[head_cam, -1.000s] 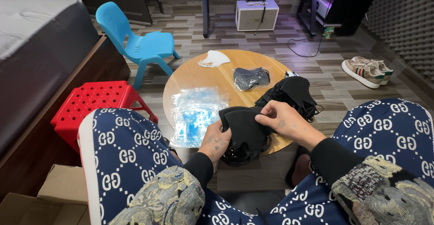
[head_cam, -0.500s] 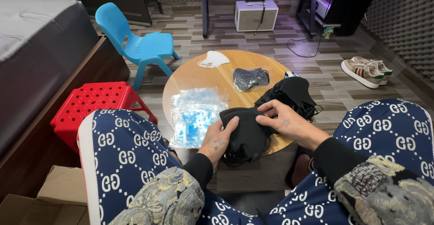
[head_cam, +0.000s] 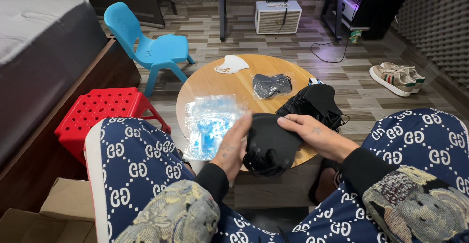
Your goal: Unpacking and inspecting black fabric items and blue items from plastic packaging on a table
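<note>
My fingers (head_cam: 243, 128) are curling around a black mask (head_cam: 270, 143), gripping it from both sides just above the near edge of the round wooden table (head_cam: 229, 84). I am holding my left hand (head_cam: 233, 145) upright along the mask's left side, palm turned toward it, thumb and fingertips pressing on the fabric. I am laying my right hand (head_cam: 317, 135) flat over the mask's upper right corner, fingers pinching the top edge, wrist angling in from the right. Both sleeves are coming up from my knees, which are sitting to either side in blue patterned trousers.

Just beside my left hand, clear plastic bags (head_cam: 210, 123) with blue inside are lying on the table. Just beyond my right hand, a pile of black masks (head_cam: 315, 104) is sitting at the table's right edge. Farther on, a dark bagged mask (head_cam: 271, 84) is lying near the middle, and a white mask (head_cam: 231, 64) is resting at the far edge.

To the left, a red plastic stool (head_cam: 105, 108) is standing beside a bed (head_cam: 34, 52), with a blue child's chair (head_cam: 146, 47) behind it. Farther off, a white speaker box (head_cam: 277, 17) is sitting on the floor, and a pair of sneakers (head_cam: 396, 76) is lying at right.
</note>
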